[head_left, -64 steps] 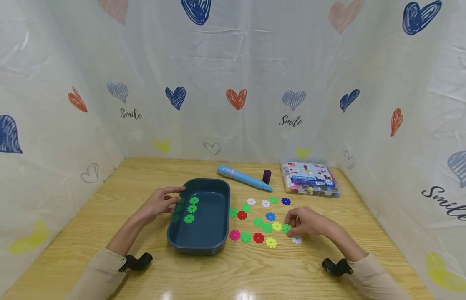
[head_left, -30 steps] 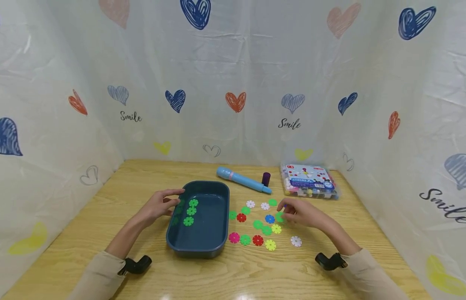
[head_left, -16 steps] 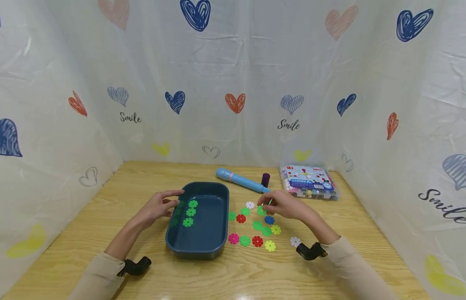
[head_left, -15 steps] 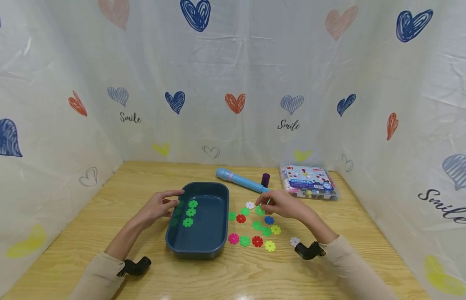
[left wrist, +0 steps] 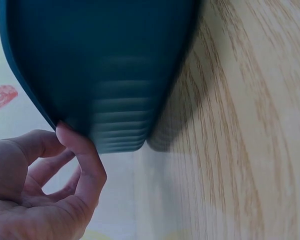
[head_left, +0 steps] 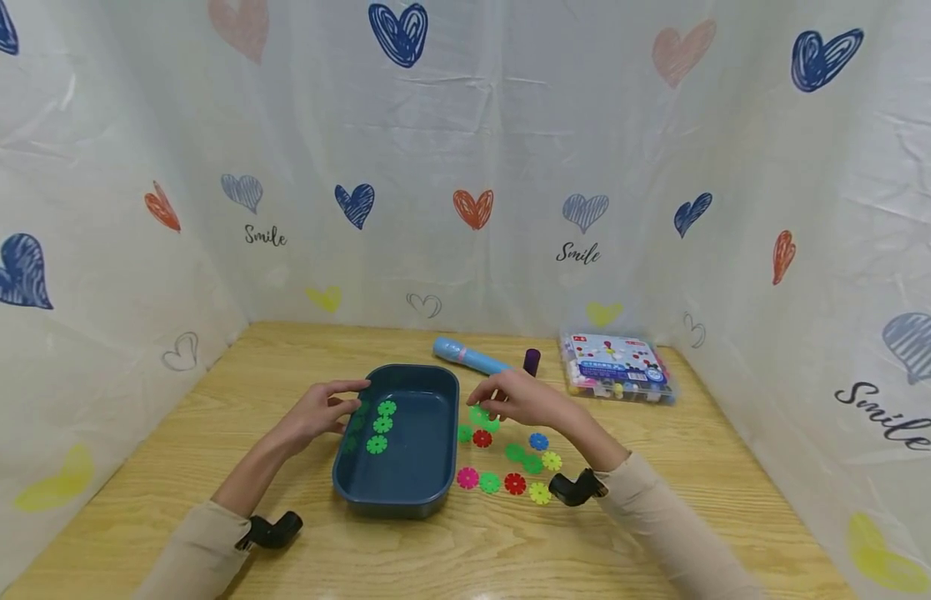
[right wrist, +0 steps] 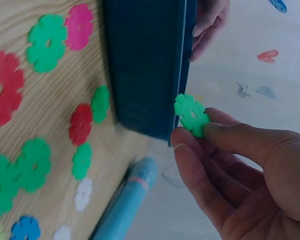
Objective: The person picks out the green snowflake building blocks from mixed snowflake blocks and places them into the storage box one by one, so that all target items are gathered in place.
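My right hand point(head_left: 521, 397) pinches a green snowflake disc point(right wrist: 192, 116) between thumb and fingertips, raised near the right wall of a dark blue-green plastic basin point(head_left: 403, 503). My left hand point(head_left: 315, 412) holds the basin's left rim, thumb and index finger at the edge in the left wrist view. Three green discs point(head_left: 382, 425) lie in a column inside the basin. More flower-shaped discs are scattered on the table right of it, among them a red disc point(head_left: 483, 438), a pink disc point(head_left: 468, 477), a blue disc point(head_left: 538, 442) and a yellow disc point(head_left: 540, 493).
A light blue toy microphone point(head_left: 468, 355) lies behind the discs, beside a dark purple cylinder point(head_left: 532, 362). A clear box point(head_left: 618, 367) of colourful parts sits at the back right. A white heart-patterned curtain point(head_left: 405, 275) surrounds the wooden table point(head_left: 465, 554).
The right hand has picked up a green disc from the right side and carried it left, over the other discs, to the basin. The left hand keeps its place on the rim.
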Demonstrator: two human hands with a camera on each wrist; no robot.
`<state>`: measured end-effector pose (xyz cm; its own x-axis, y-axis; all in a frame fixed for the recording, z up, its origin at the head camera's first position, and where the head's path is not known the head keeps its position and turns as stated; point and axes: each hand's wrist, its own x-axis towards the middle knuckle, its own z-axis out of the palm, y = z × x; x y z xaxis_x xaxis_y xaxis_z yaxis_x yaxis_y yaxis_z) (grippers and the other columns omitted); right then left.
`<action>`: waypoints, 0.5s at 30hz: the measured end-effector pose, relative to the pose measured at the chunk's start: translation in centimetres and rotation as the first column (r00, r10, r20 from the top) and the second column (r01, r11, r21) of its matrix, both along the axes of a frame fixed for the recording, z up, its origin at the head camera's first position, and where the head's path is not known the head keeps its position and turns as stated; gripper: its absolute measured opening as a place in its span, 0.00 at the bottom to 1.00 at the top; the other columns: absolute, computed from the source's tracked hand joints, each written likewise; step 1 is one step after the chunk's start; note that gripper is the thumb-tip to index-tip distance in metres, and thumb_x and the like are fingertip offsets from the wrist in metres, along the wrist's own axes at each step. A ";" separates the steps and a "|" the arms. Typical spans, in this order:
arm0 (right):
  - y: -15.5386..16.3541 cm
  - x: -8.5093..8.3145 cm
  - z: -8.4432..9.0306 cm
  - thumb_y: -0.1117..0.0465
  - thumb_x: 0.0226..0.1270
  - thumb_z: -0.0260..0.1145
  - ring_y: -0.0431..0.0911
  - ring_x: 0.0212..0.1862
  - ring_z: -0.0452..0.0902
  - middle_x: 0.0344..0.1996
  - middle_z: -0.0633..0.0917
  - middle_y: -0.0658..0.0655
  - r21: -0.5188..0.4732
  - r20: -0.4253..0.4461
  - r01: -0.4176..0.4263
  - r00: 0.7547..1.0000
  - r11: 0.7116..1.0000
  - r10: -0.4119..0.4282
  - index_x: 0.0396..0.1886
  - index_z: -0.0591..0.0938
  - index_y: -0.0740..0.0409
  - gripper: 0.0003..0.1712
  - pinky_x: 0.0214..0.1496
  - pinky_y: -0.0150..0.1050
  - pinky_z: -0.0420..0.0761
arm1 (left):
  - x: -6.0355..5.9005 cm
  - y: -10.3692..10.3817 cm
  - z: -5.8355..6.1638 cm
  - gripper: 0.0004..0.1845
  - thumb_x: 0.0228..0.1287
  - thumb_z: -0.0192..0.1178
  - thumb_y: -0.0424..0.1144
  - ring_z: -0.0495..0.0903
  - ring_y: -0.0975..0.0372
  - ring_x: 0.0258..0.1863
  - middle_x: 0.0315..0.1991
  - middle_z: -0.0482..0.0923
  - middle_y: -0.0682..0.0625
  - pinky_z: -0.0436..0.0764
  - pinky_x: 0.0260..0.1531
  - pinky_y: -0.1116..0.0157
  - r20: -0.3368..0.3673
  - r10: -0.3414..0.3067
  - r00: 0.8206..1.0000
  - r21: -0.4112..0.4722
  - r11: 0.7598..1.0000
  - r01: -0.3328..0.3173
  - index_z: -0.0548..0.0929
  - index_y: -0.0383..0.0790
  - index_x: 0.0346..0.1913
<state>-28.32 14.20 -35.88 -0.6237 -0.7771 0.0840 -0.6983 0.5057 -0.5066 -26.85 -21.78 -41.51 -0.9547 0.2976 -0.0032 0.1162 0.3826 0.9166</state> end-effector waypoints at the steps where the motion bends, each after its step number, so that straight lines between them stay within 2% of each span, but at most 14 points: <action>1: -0.5 -0.1 0.0 0.66 0.73 0.58 0.39 0.31 0.85 0.43 0.88 0.59 0.006 -0.003 -0.007 1.000 1.000 0.007 0.51 0.85 0.60 0.13 0.34 0.33 0.85 | 0.0 0.0 0.0 0.24 0.74 0.52 0.34 0.77 0.49 0.55 0.71 0.60 0.30 0.86 0.40 0.61 0.002 -0.001 1.000 0.001 1.000 0.001 0.68 0.31 0.70; 6: -2.9 -0.6 0.3 0.65 0.73 0.59 0.36 0.31 0.85 0.44 0.89 0.57 0.021 -0.007 -0.043 0.999 0.999 0.043 0.51 0.85 0.59 0.13 0.35 0.27 0.83 | 0.1 0.0 -0.1 0.24 0.74 0.52 0.34 0.77 0.51 0.53 0.71 0.60 0.31 0.86 0.39 0.62 0.020 0.000 1.000 0.014 1.000 0.000 0.68 0.32 0.70; 12: -5.4 -1.3 0.8 0.66 0.73 0.58 0.48 0.35 0.87 0.42 0.89 0.59 0.016 0.027 -0.100 0.995 0.995 0.099 0.53 0.84 0.62 0.14 0.36 0.26 0.82 | 0.1 0.0 0.1 0.24 0.74 0.52 0.34 0.76 0.48 0.53 0.71 0.60 0.30 0.86 0.38 0.62 0.008 -0.006 1.000 0.018 1.000 0.006 0.67 0.31 0.70; 15: -6.6 -1.6 1.1 0.67 0.73 0.57 0.48 0.35 0.87 0.42 0.89 0.59 0.021 0.076 -0.107 0.991 0.994 0.105 0.53 0.84 0.62 0.14 0.38 0.28 0.83 | 0.1 0.1 0.1 0.24 0.74 0.52 0.34 0.75 0.46 0.56 0.72 0.60 0.31 0.86 0.40 0.61 0.017 0.002 1.000 0.012 1.000 -0.002 0.68 0.32 0.70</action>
